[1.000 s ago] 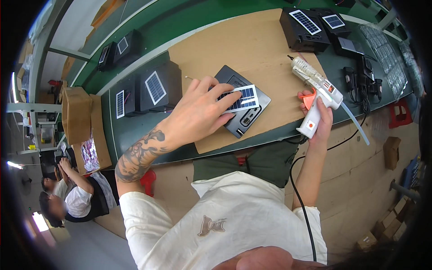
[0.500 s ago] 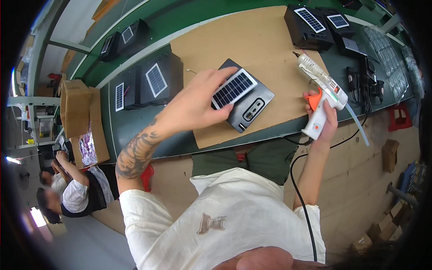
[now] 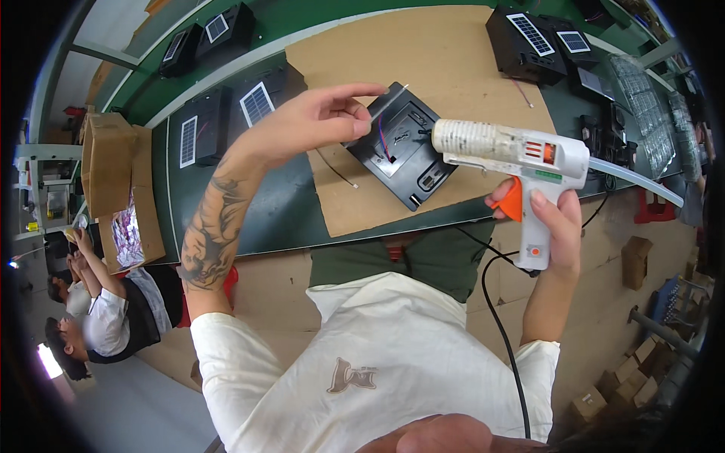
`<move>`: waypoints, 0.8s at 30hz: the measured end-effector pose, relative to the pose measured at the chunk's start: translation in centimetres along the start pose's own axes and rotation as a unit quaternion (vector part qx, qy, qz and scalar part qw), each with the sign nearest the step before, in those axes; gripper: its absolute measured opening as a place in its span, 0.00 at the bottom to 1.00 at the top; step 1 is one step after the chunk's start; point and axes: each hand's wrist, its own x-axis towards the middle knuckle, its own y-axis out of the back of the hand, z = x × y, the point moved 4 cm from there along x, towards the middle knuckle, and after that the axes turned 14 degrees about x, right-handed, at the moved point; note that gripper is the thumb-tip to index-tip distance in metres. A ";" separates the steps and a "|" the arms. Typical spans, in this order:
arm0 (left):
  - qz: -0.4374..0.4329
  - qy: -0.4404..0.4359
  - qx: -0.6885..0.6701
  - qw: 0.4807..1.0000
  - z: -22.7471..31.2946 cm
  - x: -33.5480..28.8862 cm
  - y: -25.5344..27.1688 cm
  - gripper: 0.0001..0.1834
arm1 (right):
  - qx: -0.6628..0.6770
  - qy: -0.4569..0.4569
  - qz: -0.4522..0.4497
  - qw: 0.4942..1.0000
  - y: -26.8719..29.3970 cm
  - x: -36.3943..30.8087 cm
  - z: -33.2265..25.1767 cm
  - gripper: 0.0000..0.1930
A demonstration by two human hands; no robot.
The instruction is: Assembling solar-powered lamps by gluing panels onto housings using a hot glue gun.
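Note:
A black box-shaped device (image 3: 414, 170) lies at an angle on the cardboard sheet. Above its far left part, my left hand (image 3: 317, 119) pinches the small solar panel (image 3: 380, 107) tilted up, so that mostly its thin edge shows. Thin red and blue wires (image 3: 384, 140) run beneath the panel to the recessed top of the device. My right hand (image 3: 557, 223) is wrapped round the white grip of a hot glue gun (image 3: 513, 149), fingers at its orange trigger. The gun's barrel points left over the device's right side; its tip is hard to make out.
Black devices with solar panels stand at left (image 3: 208, 124) and far right (image 3: 525, 45). A cardboard sheet (image 3: 453, 45) covers the bench middle. Black adapters (image 3: 604, 140) lie on the right. The gun's black cable (image 3: 487, 291) hangs before me. Two people sit at far left.
My left hand has lifted and tilted the solar panel off the device's top, exposing the wires. My right hand has swung the glue gun left, its barrel now over the device.

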 end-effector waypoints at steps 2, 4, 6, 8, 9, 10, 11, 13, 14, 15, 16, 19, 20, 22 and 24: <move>-0.001 -0.009 -0.019 1.000 -0.6 -0.6 0.2 0.32 | -0.031 0.005 -0.006 0.999 -0.8 0.5 0.3 0.23; 0.002 -0.017 -0.015 1.000 -1.0 -1.2 0.2 0.38 | -0.022 -0.003 -0.007 1.000 -1.5 0.8 0.4 0.22; 0.009 -0.025 -0.020 0.999 -1.4 -1.6 0.1 0.38 | -0.015 -0.009 -0.028 0.999 -2.1 1.3 0.5 0.21; 0.014 -0.032 -0.025 0.999 -1.6 -1.9 0.0 0.38 | -0.026 -0.018 -0.027 0.999 -2.6 1.7 0.8 0.20; 0.016 -0.034 -0.028 0.999 -1.5 -2.0 -0.1 0.38 | -0.034 -0.023 -0.028 0.999 -2.8 1.9 0.9 0.20; 0.018 -0.035 -0.031 0.999 -1.5 -2.0 -0.3 0.38 | -0.036 -0.026 -0.028 0.999 -3.1 2.0 0.9 0.20; 0.020 -0.035 -0.035 0.999 -1.6 -2.0 -0.3 0.38 | -0.052 -0.035 -0.022 0.998 -3.3 2.2 0.9 0.20; 0.014 -0.058 -0.032 0.998 -1.7 -1.8 -0.3 0.37 | -0.070 -0.047 -0.015 0.996 -3.6 2.3 0.9 0.20; 0.014 -0.059 -0.036 0.998 -1.7 -1.8 -0.3 0.37 | -0.085 -0.053 -0.008 0.995 -3.6 2.3 0.8 0.20; 0.013 -0.063 -0.023 0.998 -1.6 -1.8 -0.3 0.36 | -0.100 -0.059 -0.002 0.993 -3.7 2.3 0.8 0.20; 0.013 -0.068 -0.010 0.998 -1.7 -1.8 -0.3 0.35 | -0.103 -0.062 -0.001 0.993 -3.9 2.2 0.7 0.20; 0.032 -0.111 0.003 0.993 -2.1 -1.6 -0.4 0.30 | -0.128 -0.062 0.011 0.990 -4.0 2.2 0.4 0.21; 0.032 -0.111 0.000 0.993 -2.2 -1.6 -0.5 0.30 | -0.129 -0.062 0.013 0.990 -4.0 2.2 0.4 0.20; 0.032 -0.111 -0.002 0.993 -2.2 -1.7 -0.6 0.30 | -0.132 -0.063 0.016 0.989 -4.0 2.2 0.5 0.20; 0.033 -0.116 0.007 0.993 -2.2 -1.6 -0.6 0.31 | -0.144 -0.065 0.023 0.987 -3.9 2.3 0.4 0.20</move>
